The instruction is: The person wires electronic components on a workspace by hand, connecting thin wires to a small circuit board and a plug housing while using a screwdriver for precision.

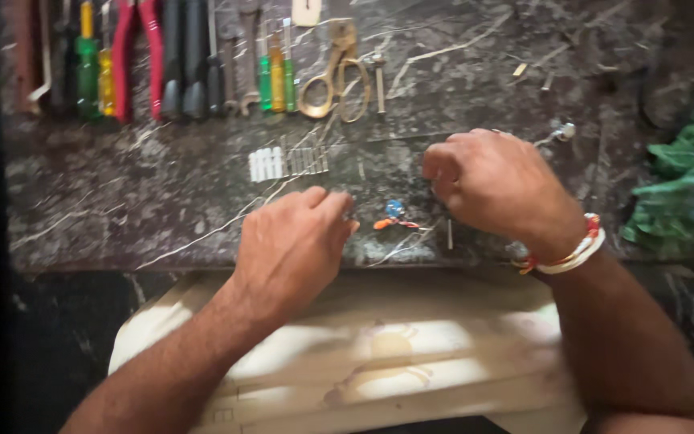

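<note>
My left hand [295,241] rests knuckles-up on the dark marble slab [122,193], fingers curled at a small blue part with orange and red wires [395,215]. What the fingertips pinch is hidden. My right hand [491,181], with a red and white thread band at the wrist, is closed in a loose fist just right of that part. Whether it holds anything cannot be seen. A thin metal pin [449,233] lies below it.
Along the far edge lie red-handled pliers [138,48], black-handled tools [185,56], green and yellow screwdrivers [276,68] and brass scissors [339,72]. A row of small white pieces [267,164] sits mid-slab. Green cloth [684,185] is at right, a pale board [379,354] below.
</note>
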